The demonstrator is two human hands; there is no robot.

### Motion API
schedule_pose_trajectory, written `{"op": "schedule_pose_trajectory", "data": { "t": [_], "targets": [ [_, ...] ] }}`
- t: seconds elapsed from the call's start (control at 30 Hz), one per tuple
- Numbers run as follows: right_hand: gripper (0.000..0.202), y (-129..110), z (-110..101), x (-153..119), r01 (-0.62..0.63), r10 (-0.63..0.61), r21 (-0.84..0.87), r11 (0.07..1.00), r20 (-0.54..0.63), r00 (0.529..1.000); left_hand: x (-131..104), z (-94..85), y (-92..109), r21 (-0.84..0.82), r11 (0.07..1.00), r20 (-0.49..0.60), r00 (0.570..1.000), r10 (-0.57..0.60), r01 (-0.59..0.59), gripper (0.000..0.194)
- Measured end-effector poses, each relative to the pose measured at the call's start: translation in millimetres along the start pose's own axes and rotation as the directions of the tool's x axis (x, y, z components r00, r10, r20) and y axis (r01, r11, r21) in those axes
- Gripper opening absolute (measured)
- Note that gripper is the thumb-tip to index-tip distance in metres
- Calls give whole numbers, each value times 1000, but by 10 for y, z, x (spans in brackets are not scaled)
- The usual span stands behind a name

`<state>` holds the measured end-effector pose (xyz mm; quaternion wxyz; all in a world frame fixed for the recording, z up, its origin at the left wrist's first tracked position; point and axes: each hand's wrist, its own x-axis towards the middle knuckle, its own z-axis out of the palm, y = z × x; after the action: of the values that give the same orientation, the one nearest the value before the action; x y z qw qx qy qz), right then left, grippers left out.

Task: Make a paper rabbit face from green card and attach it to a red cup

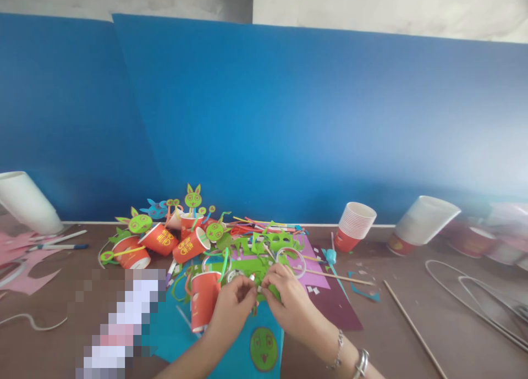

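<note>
Several red cups (192, 246) with green or blue animal faces on straws lie or stand at the back left; these look largely finished. One more red cup (205, 305), with a green straw (225, 263), leans just beside the left hand (233, 303), and a round green face (264, 350) lies loose on blue paper (231, 362), so joining seems still undone. The right hand (290, 296) pinches a small pale piece (259, 289); the left's fingertips nearly meet it, though I cannot tell whether they grip anything. Behind, a blue board (289, 120) bounds the worktop (371, 338); scraps crowd the middle. Most open room lies right, between purple paper (342, 310) and a wooden stick (414, 327).
</note>
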<state>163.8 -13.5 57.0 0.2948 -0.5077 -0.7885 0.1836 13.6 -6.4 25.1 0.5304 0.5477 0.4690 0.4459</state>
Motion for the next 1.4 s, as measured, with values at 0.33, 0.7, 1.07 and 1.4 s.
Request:
{"op": "schedule_pose_trajectory", "data": {
  "t": [0.33, 0.7, 1.07, 1.4],
  "targets": [
    [16, -53, -14, -10, -7, 11, -153, 988, 29, 1000, -18, -12, -38, 76, 997, 39, 999, 12, -15, 16],
    [15, -63, -2, -25, -17, 22, -207, 978, 19, 1000, -15, 5, -68, 146, 988, 36, 998, 47, -51, 13],
    [22, 23, 61, 22, -264, 245, 294, 919, 100, 964, -89, -94, -23, 474, 822, 30, 939, 343, -316, 12],
    [18, 110, -12, 98, -321, 304, 400, 858, 107, 947, 8, -63, 39, 110, 993, -76, 995, 62, -53, 21]
  ]
}}
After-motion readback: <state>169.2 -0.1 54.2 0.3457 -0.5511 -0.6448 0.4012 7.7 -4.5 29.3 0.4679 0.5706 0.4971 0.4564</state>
